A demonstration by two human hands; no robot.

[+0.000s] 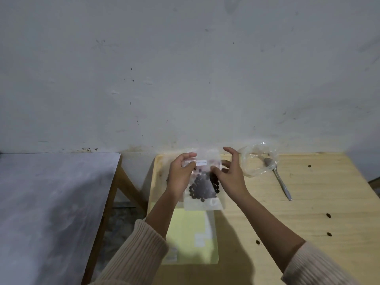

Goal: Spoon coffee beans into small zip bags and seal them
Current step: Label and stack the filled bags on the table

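The pale wooden desk (308, 202) is carrying everything, with a yellow sheet (191, 233) lying under the work, probably to catch strays. Above it the left hand (181, 173) and right hand (230, 171) are each pinching the top strip of the small zip bag (203, 203), keeping it upright, while the loose clear bag (257, 161) and the spoon (281, 182) are lying off to the right within reach. The coffee beans (202, 188) are sitting low in the zip bag, clear of the strip, so I judge the seal is being pressed closed.
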